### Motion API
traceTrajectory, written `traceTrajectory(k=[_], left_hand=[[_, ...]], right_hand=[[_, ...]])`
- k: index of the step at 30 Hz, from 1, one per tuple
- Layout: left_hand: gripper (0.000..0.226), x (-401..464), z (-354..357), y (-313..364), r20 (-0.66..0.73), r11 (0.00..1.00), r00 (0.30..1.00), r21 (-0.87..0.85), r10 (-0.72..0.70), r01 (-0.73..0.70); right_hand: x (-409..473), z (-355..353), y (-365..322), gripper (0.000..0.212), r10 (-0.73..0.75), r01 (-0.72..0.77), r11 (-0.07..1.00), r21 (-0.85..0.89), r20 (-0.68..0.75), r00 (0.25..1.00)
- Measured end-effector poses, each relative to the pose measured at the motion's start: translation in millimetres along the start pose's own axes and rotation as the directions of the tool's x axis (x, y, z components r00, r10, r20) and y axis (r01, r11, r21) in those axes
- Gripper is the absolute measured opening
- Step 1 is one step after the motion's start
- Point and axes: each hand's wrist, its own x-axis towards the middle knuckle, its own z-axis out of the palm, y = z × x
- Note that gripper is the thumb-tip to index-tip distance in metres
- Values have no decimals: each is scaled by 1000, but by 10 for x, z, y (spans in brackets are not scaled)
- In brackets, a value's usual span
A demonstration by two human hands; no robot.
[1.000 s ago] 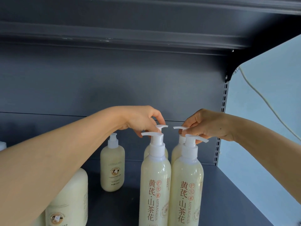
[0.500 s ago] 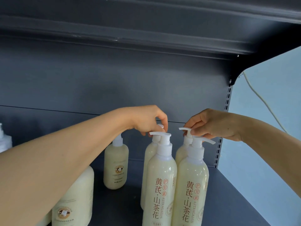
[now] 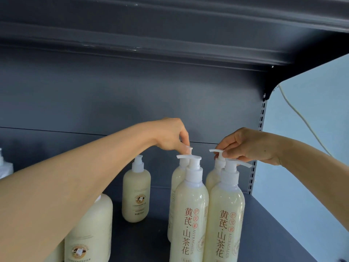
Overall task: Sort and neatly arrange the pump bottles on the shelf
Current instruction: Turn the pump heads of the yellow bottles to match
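Observation:
Two tall cream pump bottles with red Chinese lettering stand in front: the front left bottle (image 3: 190,214) and the front right bottle (image 3: 225,218). Two more of the same stand right behind them: the back left bottle (image 3: 177,178) and the back right bottle (image 3: 212,178). My left hand (image 3: 172,136) pinches the white pump head of the back left bottle. My right hand (image 3: 245,146) pinches the pump head of the back right bottle, whose nozzle points left. All stand on the dark grey shelf (image 3: 268,224).
A shorter cream bottle (image 3: 136,193) with a round cow logo stands alone further left near the back panel. A larger cow-logo bottle (image 3: 90,233) sits at the lower left under my forearm. A white bottle (image 3: 4,167) shows at the far left edge. The shelf's right edge borders a pale blue wall.
Both hands stay on the back bottles' pump heads. The left hand's fingers have shifted from over the pump to pinching it from above. The view has drifted slightly.

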Motion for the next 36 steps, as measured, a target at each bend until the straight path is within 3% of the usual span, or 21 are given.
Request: traceTrajectory(k=[15,25,36], left_hand=[[7,-28,148,53,68,933,998,-357,-13,37],[10,-65,121,62,46,947,999,-321,-14,28],[6,-52,129,116,-14,953,997,-296,-69,62]], right_hand=[[43,7,52,17,1,0,998,59,-22,1000],[66,45,138,12,-23,27,999,22,-167,986],[67,-49,203,14,-44,57,996,74,-167,985]])
